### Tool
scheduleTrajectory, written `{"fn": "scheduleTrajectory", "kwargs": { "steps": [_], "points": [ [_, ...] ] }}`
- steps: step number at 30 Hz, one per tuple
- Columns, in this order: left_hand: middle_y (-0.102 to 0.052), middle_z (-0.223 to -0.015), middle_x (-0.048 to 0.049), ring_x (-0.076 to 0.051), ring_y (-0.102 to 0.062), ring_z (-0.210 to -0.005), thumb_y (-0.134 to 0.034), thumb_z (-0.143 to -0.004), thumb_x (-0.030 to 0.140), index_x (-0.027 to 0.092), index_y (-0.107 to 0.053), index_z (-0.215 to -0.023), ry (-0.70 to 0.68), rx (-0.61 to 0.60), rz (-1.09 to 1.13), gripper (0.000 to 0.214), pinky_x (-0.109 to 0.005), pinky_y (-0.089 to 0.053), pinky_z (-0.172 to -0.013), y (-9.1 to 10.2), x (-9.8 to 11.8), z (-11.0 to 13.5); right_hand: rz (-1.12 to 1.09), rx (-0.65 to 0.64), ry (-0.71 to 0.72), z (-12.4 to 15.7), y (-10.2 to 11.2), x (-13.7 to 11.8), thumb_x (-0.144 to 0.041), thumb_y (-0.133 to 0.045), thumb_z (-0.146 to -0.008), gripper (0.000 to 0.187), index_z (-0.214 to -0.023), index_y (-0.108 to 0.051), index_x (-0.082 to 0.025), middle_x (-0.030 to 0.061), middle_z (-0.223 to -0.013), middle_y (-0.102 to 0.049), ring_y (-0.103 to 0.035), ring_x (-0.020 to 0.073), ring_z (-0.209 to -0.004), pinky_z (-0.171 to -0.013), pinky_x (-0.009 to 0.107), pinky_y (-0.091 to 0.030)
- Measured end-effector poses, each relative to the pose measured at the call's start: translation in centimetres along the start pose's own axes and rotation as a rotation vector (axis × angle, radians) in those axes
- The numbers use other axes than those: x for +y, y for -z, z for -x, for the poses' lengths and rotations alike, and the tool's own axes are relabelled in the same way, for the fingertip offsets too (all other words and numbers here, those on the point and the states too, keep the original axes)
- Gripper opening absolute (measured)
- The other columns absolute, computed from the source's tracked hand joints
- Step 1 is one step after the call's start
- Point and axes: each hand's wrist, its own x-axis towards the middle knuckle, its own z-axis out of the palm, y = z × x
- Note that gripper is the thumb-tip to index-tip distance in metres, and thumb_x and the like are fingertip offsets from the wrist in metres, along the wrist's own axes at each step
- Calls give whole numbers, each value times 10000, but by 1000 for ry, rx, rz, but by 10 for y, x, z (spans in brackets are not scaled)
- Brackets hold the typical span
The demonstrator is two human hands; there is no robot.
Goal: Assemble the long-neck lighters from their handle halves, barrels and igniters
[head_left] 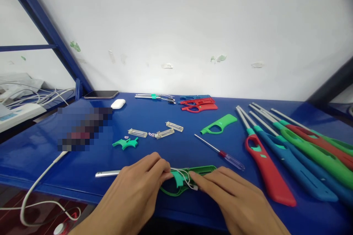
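A green half casing (pixel 206 170) of a long-nosed lighter lies open near the table's front edge. Inside it sit a teal trigger (pixel 179 179) and thin white wires (pixel 185 173), one ending in a small white connector (pixel 195 187). My left hand (pixel 138 183) pinches the casing's nozzle end; a silver metal tube (pixel 108 173) sticks out leftward beyond it. With fingers closed, my right hand (pixel 234 194) grips the casing's handle part, its index fingertip by the wires. Exactly what lies under both sets of fingertips is hidden.
Behind lie teal triggers (pixel 125 143), clear fuel tanks (pixel 164 133), a light green casing half (pixel 220 124) and a screwdriver (pixel 220 152). Red casings (pixel 200 107) and metal tubes (pixel 149 96) rest near the wall. Assembled lighters (pixel 271 172) fill the right; a phone (pixel 101 94) lies back left.
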Motion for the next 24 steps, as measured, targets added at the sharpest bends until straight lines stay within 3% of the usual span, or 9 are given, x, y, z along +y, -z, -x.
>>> {"fn": "scheduleTrajectory", "kwargs": {
  "steps": [6, 12, 17, 24],
  "points": [
    [-664, -929, -52, -203, -673, -781, -326, -1127, 179, 215, -678, -976, -29, 9, -87, 385, -330, -624, -784, 1, -1, 1, -41, 16, -24, 1, -1, -4, -56, -444, -1039, 435, -1333, -719, -219, 12, -1081, -814, -773, 165, -938, -911, 257, -644],
    [-676, -918, -58, -215, -652, -759, -297, -1127, 173, 208, -673, -951, -38, 1, -118, 416, -344, -624, -719, 3, 0, 2, -53, 117, -85, -7, -4, -11, -304, -522, -1106, 252, -1160, -763, -257, -8, -1008, -822, -787, 154, -868, -871, 244, -642],
    [-679, -917, -40, -173, -668, -779, -361, -1110, 154, 215, -686, -959, -41, 47, -61, 363, -288, -625, -767, -3, -1, 4, -57, 127, -47, -12, -4, -8, -227, -446, -1127, 340, -1046, -776, -244, -6, -920, -817, -773, 142, -768, -776, 221, -631],
    [-671, -936, -32, -168, -677, -782, -433, -1089, 131, 222, -658, -1007, -76, 131, 13, 256, -259, -599, -698, -9, -2, 7, -221, 109, -100, -16, 0, -7, -217, -453, -1127, 336, -994, -761, -240, -15, -890, -805, -759, 115, -743, -746, 183, -618]
  ]
}}
